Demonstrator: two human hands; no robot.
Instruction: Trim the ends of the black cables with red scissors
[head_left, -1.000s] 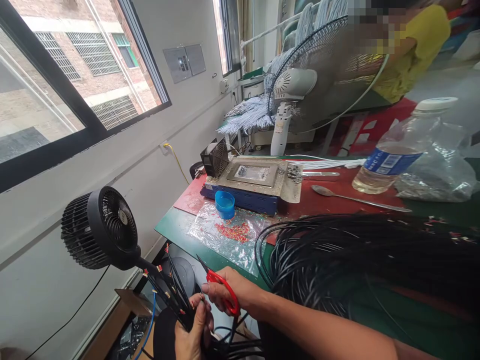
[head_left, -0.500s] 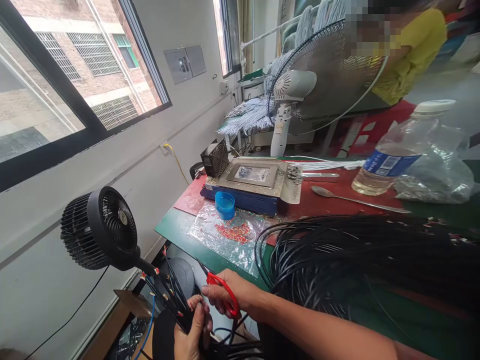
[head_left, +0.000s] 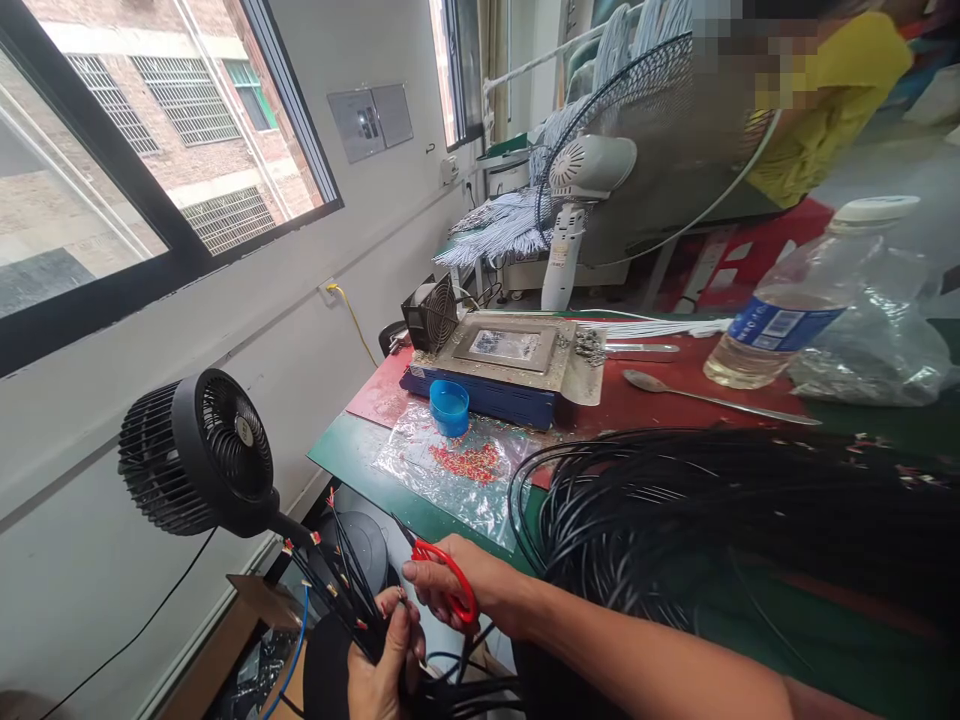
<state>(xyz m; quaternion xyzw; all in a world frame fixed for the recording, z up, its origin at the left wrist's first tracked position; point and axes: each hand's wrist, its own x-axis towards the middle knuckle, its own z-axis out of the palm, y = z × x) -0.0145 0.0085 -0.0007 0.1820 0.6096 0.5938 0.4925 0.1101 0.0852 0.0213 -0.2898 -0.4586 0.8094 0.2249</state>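
Note:
My left hand (head_left: 384, 660) is closed around a bundle of black cables (head_left: 337, 580) whose stripped red-tipped ends fan up and to the left, below the table's edge. My right hand (head_left: 457, 588) grips red-handled scissors (head_left: 442, 575), fingers through the loops, blades pointing up-left beside the cable ends. My right forearm runs in from the lower right. A large coil of black cables (head_left: 720, 520) lies on the green table (head_left: 345, 455) just right of my hands.
A black desk fan (head_left: 199, 455) stands at the left. On the table are a blue-based metal device (head_left: 510, 365), a blue cap (head_left: 448, 405), red bits on a plastic sheet (head_left: 457, 465), a spoon (head_left: 705, 395) and a water bottle (head_left: 802, 295). A white fan (head_left: 600, 170) and a person in yellow (head_left: 825, 100) are behind.
Almost nothing differs. Both hands stay together with the cable bundle and scissors, shifting only slightly.

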